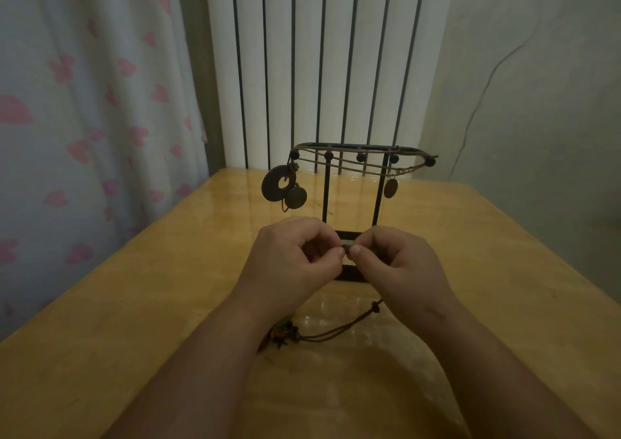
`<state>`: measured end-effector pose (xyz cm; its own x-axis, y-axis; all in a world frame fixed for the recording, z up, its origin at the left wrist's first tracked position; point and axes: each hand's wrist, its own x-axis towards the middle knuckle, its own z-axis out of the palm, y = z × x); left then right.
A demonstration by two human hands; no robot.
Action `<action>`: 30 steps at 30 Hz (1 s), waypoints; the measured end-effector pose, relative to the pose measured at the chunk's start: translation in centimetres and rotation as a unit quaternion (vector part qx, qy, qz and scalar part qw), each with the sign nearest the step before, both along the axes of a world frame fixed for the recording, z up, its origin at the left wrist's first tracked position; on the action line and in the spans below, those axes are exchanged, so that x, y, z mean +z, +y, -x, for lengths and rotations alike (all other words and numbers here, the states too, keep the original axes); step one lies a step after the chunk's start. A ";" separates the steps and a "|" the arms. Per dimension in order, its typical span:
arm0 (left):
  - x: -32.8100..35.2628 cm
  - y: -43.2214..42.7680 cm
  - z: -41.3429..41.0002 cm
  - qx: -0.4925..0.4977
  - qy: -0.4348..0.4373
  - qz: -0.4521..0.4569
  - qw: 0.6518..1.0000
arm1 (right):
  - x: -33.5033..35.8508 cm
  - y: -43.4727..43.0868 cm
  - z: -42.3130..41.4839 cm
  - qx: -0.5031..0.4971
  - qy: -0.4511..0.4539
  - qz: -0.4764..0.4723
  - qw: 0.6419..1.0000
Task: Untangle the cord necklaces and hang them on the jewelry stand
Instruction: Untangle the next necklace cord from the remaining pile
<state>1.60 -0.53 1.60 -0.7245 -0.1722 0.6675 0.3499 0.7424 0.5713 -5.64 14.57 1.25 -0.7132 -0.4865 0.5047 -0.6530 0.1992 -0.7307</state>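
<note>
Head view is showing left hand (289, 257) and right hand (400, 260) pinching the cord necklace (336, 333); limp and light, it is likely needing fingertip holds.

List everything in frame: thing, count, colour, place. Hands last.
jewelry stand: 1, black, on the table behind the hands
hung cords: at least 2 strands, tan, draped across the stand's top hooks
ring pendant: 1, dark brown, stand's left end
coin pendant: 1, brown, beside the ring
oval pendant: 1, brown, stand's right end
loose cord necklace: 1, dark brown, from the hands down to the table
table: 1, yellow wood, foreground
curtain: 1, white with pink petals, left
radiator: 1, white, behind the table
wire: 1, dark, on the wall at right
left hand: 1, pinches the loose cord necklace, centre
right hand: 1, pinches it too, fingertips meeting the left's
</note>
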 end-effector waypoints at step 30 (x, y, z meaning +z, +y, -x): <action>-0.2 0.1 0.4 -0.008 -0.133 0.060 0.989 | -0.1 -0.3 0.1 0.005 -0.058 -0.077 0.995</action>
